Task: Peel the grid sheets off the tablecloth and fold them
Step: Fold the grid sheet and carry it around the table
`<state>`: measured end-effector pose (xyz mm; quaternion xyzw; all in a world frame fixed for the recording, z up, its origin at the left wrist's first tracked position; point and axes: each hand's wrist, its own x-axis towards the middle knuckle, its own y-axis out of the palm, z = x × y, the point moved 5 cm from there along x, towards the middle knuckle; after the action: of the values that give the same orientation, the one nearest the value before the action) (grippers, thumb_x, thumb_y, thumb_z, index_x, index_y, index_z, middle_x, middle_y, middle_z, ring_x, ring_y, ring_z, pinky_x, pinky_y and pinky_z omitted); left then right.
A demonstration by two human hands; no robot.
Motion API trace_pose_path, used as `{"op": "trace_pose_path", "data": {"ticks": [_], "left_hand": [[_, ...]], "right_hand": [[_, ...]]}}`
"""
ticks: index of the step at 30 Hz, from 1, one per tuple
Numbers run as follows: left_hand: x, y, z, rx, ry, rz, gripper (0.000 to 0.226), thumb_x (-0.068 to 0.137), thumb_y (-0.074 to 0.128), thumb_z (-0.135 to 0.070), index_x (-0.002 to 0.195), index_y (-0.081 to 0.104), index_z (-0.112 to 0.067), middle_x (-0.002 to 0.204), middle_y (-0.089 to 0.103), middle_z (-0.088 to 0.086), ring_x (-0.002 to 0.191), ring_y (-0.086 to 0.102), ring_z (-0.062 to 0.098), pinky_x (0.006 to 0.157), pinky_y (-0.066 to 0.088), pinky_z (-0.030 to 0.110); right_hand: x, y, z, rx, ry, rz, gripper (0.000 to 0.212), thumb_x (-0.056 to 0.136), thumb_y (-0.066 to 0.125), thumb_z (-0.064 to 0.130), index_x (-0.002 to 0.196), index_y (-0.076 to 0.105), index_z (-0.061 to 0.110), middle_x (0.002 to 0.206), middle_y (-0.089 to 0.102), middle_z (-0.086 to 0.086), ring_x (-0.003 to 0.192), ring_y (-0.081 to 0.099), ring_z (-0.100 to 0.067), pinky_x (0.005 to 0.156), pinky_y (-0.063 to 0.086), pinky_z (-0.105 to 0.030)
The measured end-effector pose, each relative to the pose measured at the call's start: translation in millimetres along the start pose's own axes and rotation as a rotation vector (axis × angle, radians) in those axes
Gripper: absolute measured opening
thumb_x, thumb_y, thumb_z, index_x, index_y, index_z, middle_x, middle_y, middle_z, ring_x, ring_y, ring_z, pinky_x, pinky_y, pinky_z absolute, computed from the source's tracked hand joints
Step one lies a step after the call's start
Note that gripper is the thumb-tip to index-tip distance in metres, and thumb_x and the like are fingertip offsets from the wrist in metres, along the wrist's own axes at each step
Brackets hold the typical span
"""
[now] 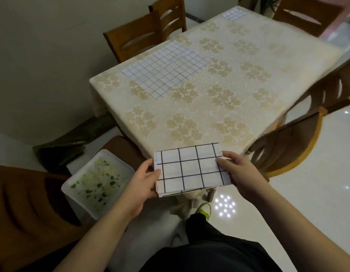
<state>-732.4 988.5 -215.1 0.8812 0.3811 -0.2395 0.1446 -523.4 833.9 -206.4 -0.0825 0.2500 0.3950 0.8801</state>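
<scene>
A folded white sheet with a bold black grid (190, 169) is held in the air just off the near corner of the table. My left hand (139, 185) grips its left edge and my right hand (236, 171) grips its right edge, thumbs on top. A larger white sheet with a thin blue grid (166, 67) lies flat on the cream floral tablecloth (219, 107) near the table's left edge. A small grid sheet (234, 14) lies at the far corner.
Wooden chairs stand around the table: two at the far left (135, 36), one at the right (287, 142), one at the near left (23, 209). A white bin with green scraps (97, 183) sits on the floor by my left arm. Glossy white floor lies to the right.
</scene>
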Motion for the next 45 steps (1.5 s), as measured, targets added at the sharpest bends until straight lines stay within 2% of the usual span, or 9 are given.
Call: {"op": "trace_pose_path", "data": {"ticks": [3, 7, 12, 15, 19, 27, 32, 36, 45], "left_hand": [[-16, 4, 7, 0.013, 0.010, 0.043, 0.038, 0.100, 0.050, -0.010, 0.133, 0.048, -0.029, 0.108, 0.074, 0.009, 0.094, 0.072, 0.025, 0.068, 0.061, 0.037], [-22, 32, 7, -0.007, 0.029, 0.126, 0.049, 0.097, 0.054, -0.004, 0.136, 0.043, -0.030, 0.099, 0.077, 0.004, 0.090, 0.074, 0.020, 0.065, 0.060, 0.033], [-21, 88, 2, 0.033, 0.043, 0.298, 0.062, 0.093, 0.059, -0.003, 0.142, 0.037, -0.035, 0.103, 0.076, 0.005, 0.096, 0.073, 0.023, 0.080, 0.058, 0.038], [-21, 128, -3, 0.074, 0.042, 0.355, 0.047, 0.095, 0.057, -0.006, 0.132, 0.045, -0.033, 0.101, 0.076, 0.006, 0.092, 0.074, 0.023, 0.070, 0.060, 0.033], [-23, 194, -5, 0.207, 0.051, 0.427, 0.021, 0.098, 0.054, -0.014, 0.117, 0.063, -0.019, 0.105, 0.075, 0.007, 0.092, 0.073, 0.020, 0.077, 0.057, 0.035], [-45, 358, 15, 0.458, 0.041, 0.582, 0.019, 0.100, 0.051, -0.015, 0.109, 0.066, -0.024, 0.093, 0.077, -0.004, 0.080, 0.074, 0.011, 0.060, 0.057, 0.022], [-59, 442, 28, 0.564, 0.049, 0.636, 0.018, 0.100, 0.051, -0.018, 0.111, 0.065, -0.016, 0.102, 0.075, 0.004, 0.086, 0.073, 0.013, 0.067, 0.059, 0.024], [-63, 486, 27, 0.574, 0.039, 0.641, 0.018, 0.100, 0.052, -0.022, 0.109, 0.066, -0.018, 0.096, 0.076, -0.003, 0.083, 0.073, 0.007, 0.061, 0.055, 0.017], [-8, 541, 2, 0.561, 0.016, 0.582, 0.018, 0.099, 0.051, -0.025, 0.096, 0.067, -0.017, 0.090, 0.074, 0.004, 0.077, 0.068, 0.013, 0.065, 0.054, 0.026]], "right_hand": [[-32, -6, -6, -0.008, -0.006, -0.053, 0.024, 0.094, 0.058, 0.005, 0.103, 0.060, 0.027, 0.071, 0.073, 0.007, 0.069, 0.071, -0.007, 0.059, 0.054, -0.020], [-74, -29, -9, 0.036, -0.010, -0.098, 0.029, 0.094, 0.055, 0.001, 0.117, 0.064, 0.016, 0.101, 0.075, -0.009, 0.093, 0.072, -0.023, 0.074, 0.059, -0.030], [-112, -73, -13, 0.077, -0.049, -0.236, 0.025, 0.095, 0.055, 0.007, 0.118, 0.065, 0.011, 0.101, 0.075, -0.009, 0.092, 0.073, -0.024, 0.072, 0.057, -0.028], [-133, -106, -22, 0.125, -0.074, -0.368, 0.025, 0.095, 0.056, 0.008, 0.119, 0.063, 0.012, 0.098, 0.076, -0.009, 0.088, 0.073, -0.022, 0.067, 0.056, -0.026], [-166, -156, -39, 0.195, -0.095, -0.493, 0.021, 0.095, 0.058, 0.011, 0.114, 0.064, 0.017, 0.092, 0.077, -0.003, 0.086, 0.073, -0.016, 0.066, 0.055, -0.022], [-230, -284, -94, 0.372, -0.078, -0.710, 0.014, 0.094, 0.060, 0.012, 0.105, 0.064, 0.020, 0.072, 0.072, 0.010, 0.071, 0.068, -0.002, 0.063, 0.051, -0.019], [-256, -360, -109, 0.442, -0.065, -0.803, 0.025, 0.092, 0.064, 0.017, 0.117, 0.064, 0.015, 0.099, 0.075, -0.007, 0.091, 0.069, -0.019, 0.090, 0.053, -0.045], [-261, -405, -104, 0.456, -0.077, -0.824, 0.031, 0.092, 0.064, 0.017, 0.123, 0.060, 0.014, 0.088, 0.070, 0.004, 0.073, 0.064, -0.002, 0.066, 0.048, -0.022], [-218, -463, -75, 0.425, -0.109, -0.765, 0.015, 0.094, 0.060, 0.011, 0.099, 0.059, 0.026, 0.060, 0.067, 0.019, 0.055, 0.061, 0.006, 0.051, 0.046, -0.009]]}}
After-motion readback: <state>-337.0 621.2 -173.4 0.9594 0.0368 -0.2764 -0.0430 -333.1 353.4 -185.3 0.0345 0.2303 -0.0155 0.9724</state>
